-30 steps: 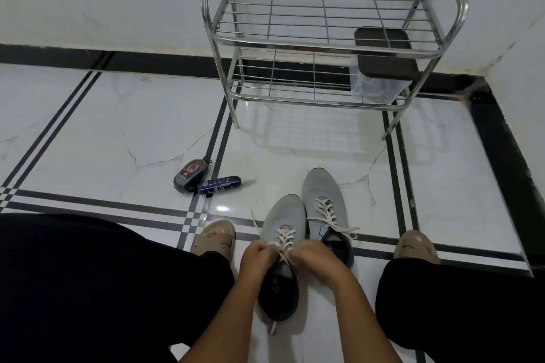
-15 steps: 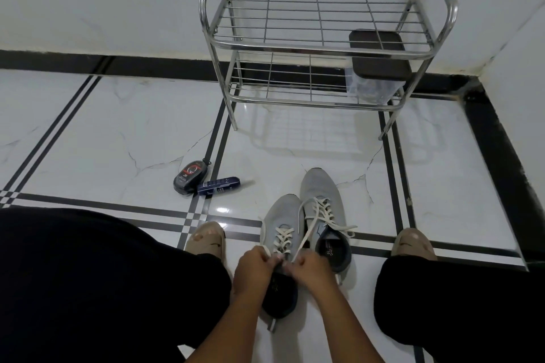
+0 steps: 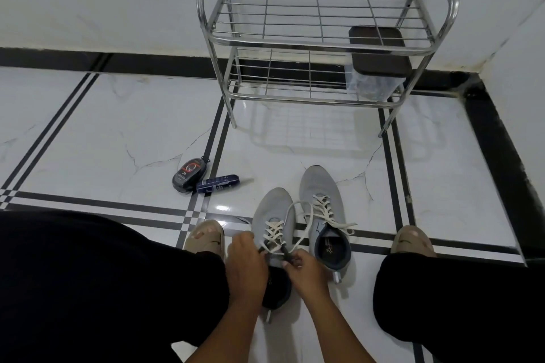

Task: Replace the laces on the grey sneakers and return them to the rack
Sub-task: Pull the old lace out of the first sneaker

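Grey sneakers (image 3: 298, 215) side by side on floor (image 3: 118, 132) between my knees, my left hand (image 3: 246, 256) and right hand (image 3: 303, 270) each pinching white lace (image 3: 298, 215) ends at left shoe's tongue, metal rack (image 3: 324, 41) well beyond.

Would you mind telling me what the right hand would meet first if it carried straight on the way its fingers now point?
The right hand points up-left along the floor and pinches the white lace, so it would likely press first into the laced tongue of the near grey sneaker; depth is hard to judge.
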Demonstrator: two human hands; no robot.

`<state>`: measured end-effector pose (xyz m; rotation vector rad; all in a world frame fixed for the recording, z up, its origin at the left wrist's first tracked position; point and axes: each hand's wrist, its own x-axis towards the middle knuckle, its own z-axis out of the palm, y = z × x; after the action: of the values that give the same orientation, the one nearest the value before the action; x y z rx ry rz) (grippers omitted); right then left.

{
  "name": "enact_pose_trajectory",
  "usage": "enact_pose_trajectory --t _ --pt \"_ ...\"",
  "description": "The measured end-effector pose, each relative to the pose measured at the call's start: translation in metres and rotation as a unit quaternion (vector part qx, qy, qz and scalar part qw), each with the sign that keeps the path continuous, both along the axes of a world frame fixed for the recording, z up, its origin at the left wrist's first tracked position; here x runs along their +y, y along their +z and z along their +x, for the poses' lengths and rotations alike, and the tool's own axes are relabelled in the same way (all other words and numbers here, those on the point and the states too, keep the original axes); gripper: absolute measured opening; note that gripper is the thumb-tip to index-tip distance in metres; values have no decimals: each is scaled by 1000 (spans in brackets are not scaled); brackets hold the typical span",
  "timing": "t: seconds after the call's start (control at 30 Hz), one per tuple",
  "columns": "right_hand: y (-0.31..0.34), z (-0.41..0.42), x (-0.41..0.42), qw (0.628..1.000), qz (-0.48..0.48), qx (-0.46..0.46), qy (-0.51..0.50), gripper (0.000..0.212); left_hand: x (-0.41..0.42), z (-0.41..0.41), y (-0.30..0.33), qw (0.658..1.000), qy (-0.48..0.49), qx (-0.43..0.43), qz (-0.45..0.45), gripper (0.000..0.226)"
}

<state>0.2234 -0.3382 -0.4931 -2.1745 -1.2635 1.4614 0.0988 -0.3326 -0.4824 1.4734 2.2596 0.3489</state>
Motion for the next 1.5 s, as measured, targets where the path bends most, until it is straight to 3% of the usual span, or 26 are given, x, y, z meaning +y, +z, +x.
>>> enact_pose_trajectory --t 0.07,0.13,0.27,0.33,0.37,0.43,0.47,0.5,0.57,0.6,0.67,0.77,0.83,0.9,0.93,0.97,1.03,1.07,1.1,1.13,1.2,1.23,1.27,1.33,1.4,1.5 --pt "2 0 3 1000 22 13 4 8 0 7 -6 992 -120 -12 44 29" --pt "-1 2 4 999 24 -1 26 11 4 10 -18 983 -174 -41 42 24" --pt "-3 4 4 999 11 -10 32 15 5 11 -21 989 -139 -57 -9 10" --pt "-6 4 3 1000 -3 -6 -1 15 11 8 -16 974 57 -218 6 9" --pt "-10 5 2 999 -11 6 -30 16 19 5 -10 911 218 -351 17 10" --pt "-21 9 0 997 -34 22 -72 19 29 -8 2 728 430 -533 17 21" --pt "-26 11 0 996 -43 24 -78 21 33 -12 7 712 444 -543 -24 28" --pt "-34 12 -1 995 -45 25 -82 23 39 -13 11 769 397 -495 -77 34" --pt "-32 11 1 995 -36 25 -87 22 40 -11 11 937 134 -285 -154 40" --pt "-31 10 2 995 -32 25 -87 22 37 -7 9 973 -15 -163 -160 40" --pt "-32 10 2 996 -31 25 -84 22 30 0 7 975 -172 -24 -139 31" --pt "-34 10 2 996 -30 23 -79 18 20 8 -1 967 -226 10 -113 24" --pt "-34 11 1 996 -31 25 -77 18 19 11 1 977 -173 -32 -124 22" --pt "-32 11 1 996 -31 28 -83 19 24 10 5 974 40 -200 -101 18" --pt "-33 12 2 995 -30 30 -88 19 29 6 10 925 199 -318 -62 17" --pt "-33 13 2 995 -30 31 -92 19 34 -1 16 836 351 -421 -20 17" --pt "-32 15 2 994 -35 31 -100 19 46 -22 23 617 534 -576 49 23" --pt "-31 15 3 993 -35 30 -104 19 51 -34 17 547 571 -609 67 27" --pt "-29 15 3 993 -35 27 -106 19 56 -42 14 542 579 -606 59 29" --pt "-25 15 4 994 -34 22 -100 19 60 -45 12 607 562 -561 22 30" --pt "-13 14 5 998 -27 -7 -48 14 59 -38 9 806 451 -379 -51 35" --pt "-7 12 7 999 -16 -28 -17 9 52 -32 4 881 372 -284 -69 43" --pt "-3 11 8 999 4 -44 9 12 43 -23 3 929 304 -198 -78 51" --pt "0 8 12 992 82 -72 65 21 19 -9 6 977 192 -70 -67 50" --pt "2 3 17 975 145 -95 138 22 0 -2 5 996 46 4 -72 26" --pt "0 -4 21 956 151 -126 218 24 -5 -2 2 994 -39 -44 -89 15"
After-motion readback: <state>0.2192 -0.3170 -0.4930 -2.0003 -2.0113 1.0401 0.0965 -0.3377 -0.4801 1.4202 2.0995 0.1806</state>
